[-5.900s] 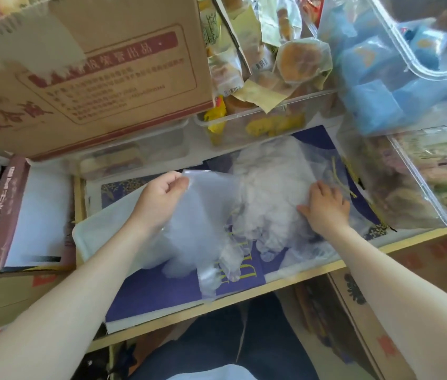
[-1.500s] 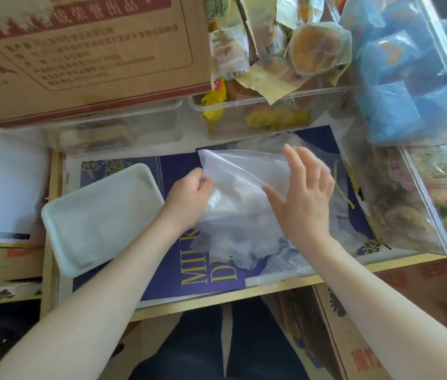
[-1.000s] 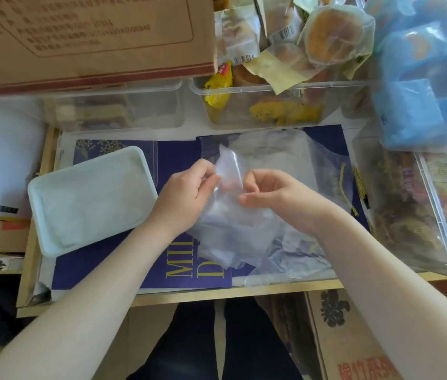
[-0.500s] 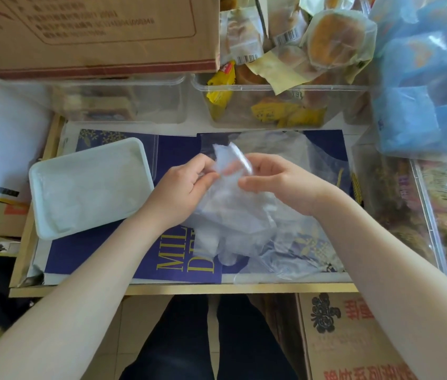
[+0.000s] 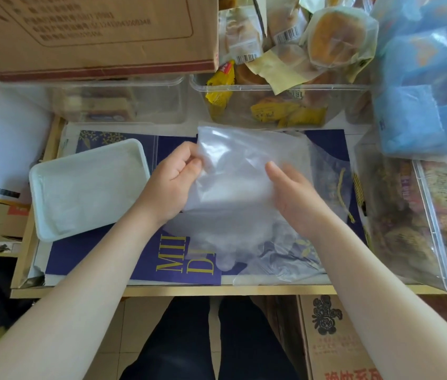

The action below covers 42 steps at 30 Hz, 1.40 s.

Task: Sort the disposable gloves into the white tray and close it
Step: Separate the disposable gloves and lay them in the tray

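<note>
A big cardboard box [image 5: 93,34] fills the upper left, sitting over a clear plastic bin [image 5: 118,105]. To its right another clear bin [image 5: 279,105] holds wrapped buns and yellow packets, and a bag of blue packets [image 5: 425,78] hangs over the right edge. Below them lies the surface [image 5: 216,290], a wooden-edged top covered by a dark blue printed sheet [image 5: 101,259] with yellow lettering.

On the left of that sheet sits the white tray [image 5: 88,187], open side up, with something thin and pale lying in it; what it is cannot be told. Just right of the tray, at the centre, the person lifts a clear disposable glove [image 5: 233,182] above a crumpled heap of clear plastic [image 5: 279,259] on the sheet.

The left hand [image 5: 173,185] pinches the glove's upper left edge between thumb and curled fingers. The right hand [image 5: 293,196] is partly behind the film, fingers fairly straight against the glove's right side; whether it grips cannot be told.
</note>
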### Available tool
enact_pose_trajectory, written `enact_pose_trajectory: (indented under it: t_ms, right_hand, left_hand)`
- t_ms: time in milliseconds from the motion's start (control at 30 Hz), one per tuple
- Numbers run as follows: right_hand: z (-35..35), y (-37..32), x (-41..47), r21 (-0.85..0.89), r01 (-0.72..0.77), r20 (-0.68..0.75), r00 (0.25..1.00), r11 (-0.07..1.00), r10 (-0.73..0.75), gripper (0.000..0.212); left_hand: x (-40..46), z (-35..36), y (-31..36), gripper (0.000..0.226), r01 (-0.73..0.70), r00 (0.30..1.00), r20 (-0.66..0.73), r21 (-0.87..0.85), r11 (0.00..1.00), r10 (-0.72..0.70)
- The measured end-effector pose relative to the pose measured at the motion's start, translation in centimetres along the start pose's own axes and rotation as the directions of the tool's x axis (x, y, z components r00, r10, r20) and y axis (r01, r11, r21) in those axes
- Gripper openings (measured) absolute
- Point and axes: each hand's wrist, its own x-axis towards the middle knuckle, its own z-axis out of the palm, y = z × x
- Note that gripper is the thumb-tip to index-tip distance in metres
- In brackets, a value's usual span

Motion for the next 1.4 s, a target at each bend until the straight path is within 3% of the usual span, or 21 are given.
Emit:
enact_pose_trajectory:
  t_ms: [67, 100, 233, 367, 433, 500, 600, 667, 733, 833, 1000, 1067, 1100, 1233, 1300, 1400]
  right_hand:
    - [-0.6, 0.3, 0.2, 0.057, 0.01, 0.142, 0.99, 0.998, -0.018, 0.026]
    - [-0.9, 0.3, 0.3, 0.069, 0.021, 0.17, 0.985, 0.997, -0.033, 0.031]
    - [-1.7, -0.5, -0.3, 0.099, 0.0, 0.3, 0.954, 0.995, -0.029, 0.091]
    - [-2.5, -2.0, -1.3, 0.164, -0.099, 0.483, 0.876, 0.981, 0.008, 0.071]
    - [-2.4, -2.4, -1.5, 0.177, -0.139, 0.516, 0.856, 0.974, 0.028, 0.06]
    - [-1.8, -2.6, -1.6, 0.093, -0.13, 0.429, 0.9, 0.987, 0.078, 0.054]
    - [-0.9, -2.3, -1.5, -0.085, -0.019, 0.313, 0.949, 0.996, 0.045, 0.069]
    - [-0.6, -2.6, -1.8, -0.116, 0.04, 0.296, 0.955, 0.992, -0.004, 0.049]
    - [-0.8, -2.8, -1.6, -0.036, 0.023, 0.278, 0.961, 0.999, -0.012, 0.038]
    - [-1.2, -2.4, -0.9, -0.003, -0.039, 0.205, 0.978, 0.999, 0.039, 0.041]
    - [-1.5, -0.4, -0.3, -0.087, 0.013, 0.157, 0.988, 0.996, 0.001, 0.044]
    - [-1.4, -0.2, -0.2, -0.147, 0.05, 0.178, 0.984, 0.988, -0.023, 0.043]
    - [-1.4, -0.3, -0.1, -0.18, 0.077, 0.167, 0.985, 0.981, -0.047, 0.042]
    - [-1.1, -0.9, 0.5, -0.25, 0.166, 0.009, 0.986, 0.954, -0.169, 0.033]
    - [-1.0, -1.0, 0.8, -0.195, 0.154, -0.036, 0.986, 0.969, -0.164, 0.04]
    - [-0.3, -1.2, 0.5, 0.15, -0.041, 0.093, 0.995, 0.988, 0.028, 0.057]
  left_hand:
    - [0.2, -0.2, 0.2, 0.031, -0.002, 1.0, -0.026, -0.05, 0.999, 0.0]
    - [0.3, -0.3, 0.3, 0.031, -0.004, 0.999, -0.038, -0.081, 0.997, 0.001]
    - [0.6, -0.4, 1.0, 0.019, -0.022, 0.995, -0.098, -0.224, 0.974, 0.0]
    - [0.7, -0.8, 1.9, 0.015, -0.095, 0.993, -0.087, -0.194, 0.976, 0.08]
    - [0.7, -1.0, 2.0, 0.014, -0.138, 0.988, -0.085, -0.068, 0.988, 0.132]
    - [0.7, -1.1, 2.1, 0.014, -0.185, 0.977, -0.088, 0.099, 0.978, 0.194]
    - [0.4, -1.3, 2.2, 0.017, -0.217, 0.968, -0.075, 0.235, 0.947, 0.241]
    - [0.5, -1.7, 2.1, 0.021, -0.195, 0.979, -0.025, 0.191, 0.962, 0.204]
    - [0.6, -2.0, 1.6, 0.023, -0.16, 0.987, 0.045, 0.106, 0.981, 0.156]
    - [0.8, -2.1, 0.0, 0.022, -0.082, 0.995, 0.055, 0.023, 0.996, 0.08]
    - [1.0, -1.5, -2.1, 0.016, 0.109, 0.993, 0.058, -0.102, 0.989, -0.103]
    - [1.0, -1.4, -2.5, 0.006, 0.126, 0.989, 0.087, -0.088, 0.988, -0.119]
    - [1.0, -1.4, -2.6, 0.012, 0.126, 0.987, 0.106, -0.062, 0.99, -0.119]
    - [1.3, -1.1, -2.4, 0.018, 0.115, 0.982, 0.159, -0.062, 0.991, -0.104]
    - [1.4, -0.9, -2.0, 0.01, 0.093, 0.983, 0.164, -0.056, 0.994, -0.083]
    - [1.6, -0.6, -1.5, 0.005, 0.059, 0.992, 0.123, -0.152, 0.987, -0.041]
